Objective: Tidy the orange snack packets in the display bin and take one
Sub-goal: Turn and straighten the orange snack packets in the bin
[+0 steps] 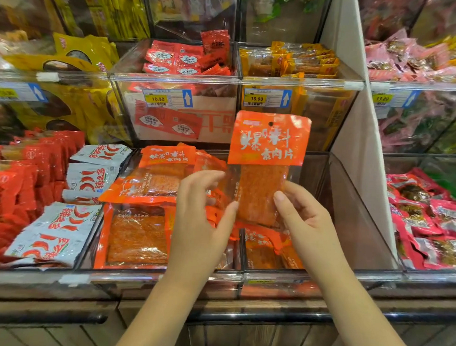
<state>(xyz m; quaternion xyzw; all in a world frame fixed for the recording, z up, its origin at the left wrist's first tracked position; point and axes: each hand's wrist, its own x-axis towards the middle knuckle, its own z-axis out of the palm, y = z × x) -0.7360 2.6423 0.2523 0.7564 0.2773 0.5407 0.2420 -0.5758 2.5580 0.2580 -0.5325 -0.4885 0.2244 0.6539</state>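
I see one packet (267,148) held upright above the bin (268,277).
My right hand (307,224) pinches its lower right part, thumb in front; my left hand (199,225) lays its thumb on the left edge, fingers half curled, and I cannot tell if it grips. Other packets (138,237) lie in the bin.

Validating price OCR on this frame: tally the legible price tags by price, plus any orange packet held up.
10.90 tags: 2
13.80 tag: 1
orange packet held up: 1
Total: 4
The far-left tag is too blurred to read, so it is not counted.
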